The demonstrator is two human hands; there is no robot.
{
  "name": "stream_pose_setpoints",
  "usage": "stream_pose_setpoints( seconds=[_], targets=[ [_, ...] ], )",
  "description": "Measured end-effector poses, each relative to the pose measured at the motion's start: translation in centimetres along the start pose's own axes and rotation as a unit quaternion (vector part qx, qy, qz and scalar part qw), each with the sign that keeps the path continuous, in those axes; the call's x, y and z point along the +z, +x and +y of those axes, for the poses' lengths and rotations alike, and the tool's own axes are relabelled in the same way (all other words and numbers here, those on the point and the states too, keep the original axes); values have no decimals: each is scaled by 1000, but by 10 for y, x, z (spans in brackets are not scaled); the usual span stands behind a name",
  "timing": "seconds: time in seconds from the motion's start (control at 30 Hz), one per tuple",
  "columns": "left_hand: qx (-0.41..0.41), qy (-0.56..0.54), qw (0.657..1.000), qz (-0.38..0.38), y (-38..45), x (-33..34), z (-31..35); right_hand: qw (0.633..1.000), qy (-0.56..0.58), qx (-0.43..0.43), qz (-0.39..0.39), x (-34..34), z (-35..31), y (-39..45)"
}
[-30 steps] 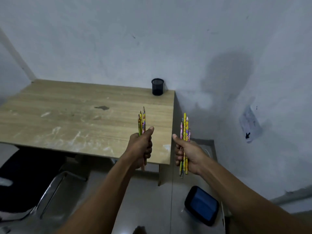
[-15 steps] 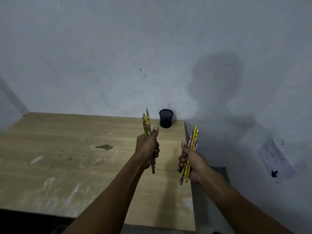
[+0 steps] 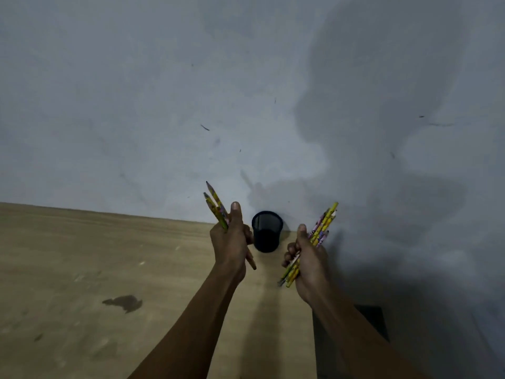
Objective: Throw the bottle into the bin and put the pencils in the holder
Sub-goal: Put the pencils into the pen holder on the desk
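A black mesh pencil holder (image 3: 266, 231) stands upright at the table's far right corner, against the wall. My left hand (image 3: 231, 242) is closed around a few yellow patterned pencils (image 3: 216, 205), tips pointing up and left, just left of the holder. My right hand (image 3: 307, 259) grips a bigger bunch of yellow and pink pencils (image 3: 323, 222), slanted up to the right, just right of the holder. Both hands hover above the tabletop, close to the holder. No bottle or bin is in view.
The wooden table (image 3: 82, 269) carries a dark stain (image 3: 124, 302) and pale scuffs. A grey wall (image 3: 246, 91) rises right behind it. The table's right edge drops to a dark floor area (image 3: 374, 318).
Both hands with their pencils have moved forward over the table, toward the holder. The view has come closer; the chair and the blue object on the floor have left the frame.
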State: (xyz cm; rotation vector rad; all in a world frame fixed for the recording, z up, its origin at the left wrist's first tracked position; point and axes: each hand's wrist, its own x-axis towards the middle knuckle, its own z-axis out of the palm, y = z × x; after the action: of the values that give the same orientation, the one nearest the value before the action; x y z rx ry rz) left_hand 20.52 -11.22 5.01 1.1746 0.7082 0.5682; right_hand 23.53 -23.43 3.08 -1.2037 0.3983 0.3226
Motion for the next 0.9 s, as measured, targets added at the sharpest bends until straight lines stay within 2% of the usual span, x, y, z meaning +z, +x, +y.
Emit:
stream_pose_setpoints(
  seconds=[0.1, 0.27, 0.4, 0.6, 0.73, 0.9],
  targets=[
    [-9, -24, 999, 31, 45, 27, -24, 997, 16, -61, 45, 18, 0, 59],
    [12, -46, 993, 112, 93, 59, -60, 993, 57, -85, 66, 40, 14, 127],
    [29, -46, 989, 135, 117, 76, -83, 990, 65, -84, 91, 50, 32, 154],
    [56, 1, 992, 114, 122, 77, -114, 991, 31, -99, 79, 54, 57, 169],
    [78, 61, 993, 67, 117, 70, -127, 991, 5, -122, 59, 53, 67, 169],
    [78, 191, 977, 53, 118, 62, -143, 969, -142, -200, 34, 51, 80, 176]
  ],
)
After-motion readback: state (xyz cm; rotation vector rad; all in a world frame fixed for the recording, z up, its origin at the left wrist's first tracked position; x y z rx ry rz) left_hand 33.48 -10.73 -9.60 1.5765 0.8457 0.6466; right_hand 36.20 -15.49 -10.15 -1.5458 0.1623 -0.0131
